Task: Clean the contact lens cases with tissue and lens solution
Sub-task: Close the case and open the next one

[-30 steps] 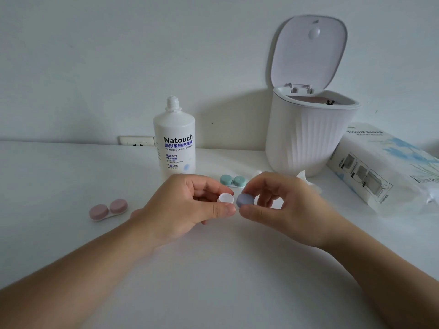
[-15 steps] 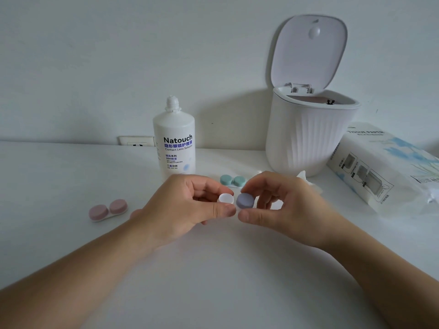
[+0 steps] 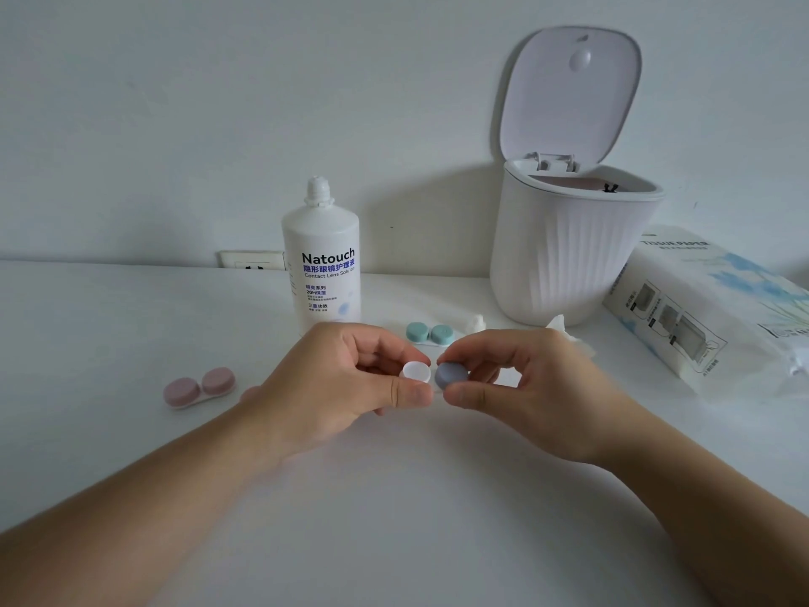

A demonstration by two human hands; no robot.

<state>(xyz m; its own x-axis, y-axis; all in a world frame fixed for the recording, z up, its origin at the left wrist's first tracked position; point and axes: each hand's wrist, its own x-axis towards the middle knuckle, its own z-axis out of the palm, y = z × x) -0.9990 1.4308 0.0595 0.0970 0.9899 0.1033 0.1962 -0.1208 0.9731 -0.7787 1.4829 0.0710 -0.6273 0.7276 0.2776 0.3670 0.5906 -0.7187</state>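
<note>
Hands holding a lens case over the table

Hands are meeting at the centre of the view, above the white table (image 3: 394, 519). The left hand (image 3: 332, 387) is pinching the white cap (image 3: 416, 371) side of a lens case between its thumb and curled fingers. The right hand (image 3: 538, 387) is pinching the blue-grey cap (image 3: 451, 374) on the other side in the same way, thumb below and fingers curled above. The two caps are sitting just beside each other.

At nine o'clock from the hands, a pink lens case (image 3: 199, 386) is lying flat on the table, well apart from them. Just beyond the hands, at twelve o'clock, a green lens case (image 3: 430, 333) is lying with a small white cap (image 3: 476, 322) beside it. A crumpled tissue (image 3: 569, 335) is showing at one o'clock, partly hidden by the right hand. Farther back, at eleven o'clock, the solution bottle (image 3: 324, 256) is standing upright. At one o'clock a white bin (image 3: 569, 256) is standing with its lid raised, and at three o'clock a tissue pack (image 3: 709, 308) is lying by the bin.
</note>
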